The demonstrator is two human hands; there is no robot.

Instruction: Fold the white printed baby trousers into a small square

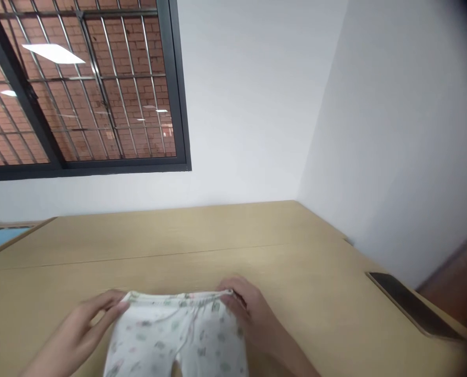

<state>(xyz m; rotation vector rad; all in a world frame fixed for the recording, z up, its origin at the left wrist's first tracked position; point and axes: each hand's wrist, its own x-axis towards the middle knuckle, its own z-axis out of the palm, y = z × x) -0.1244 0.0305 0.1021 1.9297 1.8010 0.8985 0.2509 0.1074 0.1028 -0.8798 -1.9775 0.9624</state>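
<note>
A small pair of white pants (151, 335) with a faint green and grey print lies over the wooden tabletop, its gathered elastic waistband facing away from me. My left hand (86, 324) pinches the left corner of the waistband between thumb and fingers. At the opposite corner, my right hand (247, 309) is closed on the waistband, thumb on the near side. The band is stretched nearly straight between both hands. A gap between the two legs shows near the bottom edge of the view, where the lower legs are cut off.
The light wooden table (170, 230) reaches back to a white wall (249, 104) and has a thin seam across it. A dark phone-like flat slab (414, 306) lies along the right edge. A barred window (111, 84) is at upper left, and something blue (1, 236) shows beyond the left edge.
</note>
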